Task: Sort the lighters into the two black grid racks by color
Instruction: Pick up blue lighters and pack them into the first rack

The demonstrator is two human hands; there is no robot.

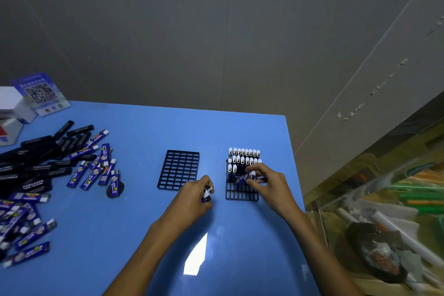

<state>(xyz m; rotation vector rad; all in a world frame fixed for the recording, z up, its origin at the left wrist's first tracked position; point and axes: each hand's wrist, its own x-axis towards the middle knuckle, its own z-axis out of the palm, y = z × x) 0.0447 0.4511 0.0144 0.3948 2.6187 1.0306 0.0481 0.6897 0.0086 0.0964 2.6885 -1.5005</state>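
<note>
Loading blue lighters into the right-hand rack (242, 193) is the step in hand, judging by how things lie. Nearest: both forearms reach in over the blue table (144, 235). Left hand (194, 196) sits btwn the two racks, fingers curled round a few blue lighters (207, 193), held in reserve w/ white caps poking out. Right hand (265, 181) is over the right-hand rack's mid rows, fingertips pinching one blue lighter (243, 179), tilted, not yet seated in a cell.

That rack: far rows full of upright blue lighters w/ white caps (243, 157), near rows empty. Left-hand rack (179, 169) holds nothing, prob. meant for the black ones.

Further left: loose pile, black lighters (36, 161) toward the far side, blue ones (96, 168) mixed along its edge and nearer. One lies on a dark round spot (115, 188). Far left corner: QR-code sign (40, 92) and a white box (10, 101).

Next move calls for tipping the pinched lighter upright, lining its base w/ the next free cell, pushing it down, then passing another over from the left hand.
</note>
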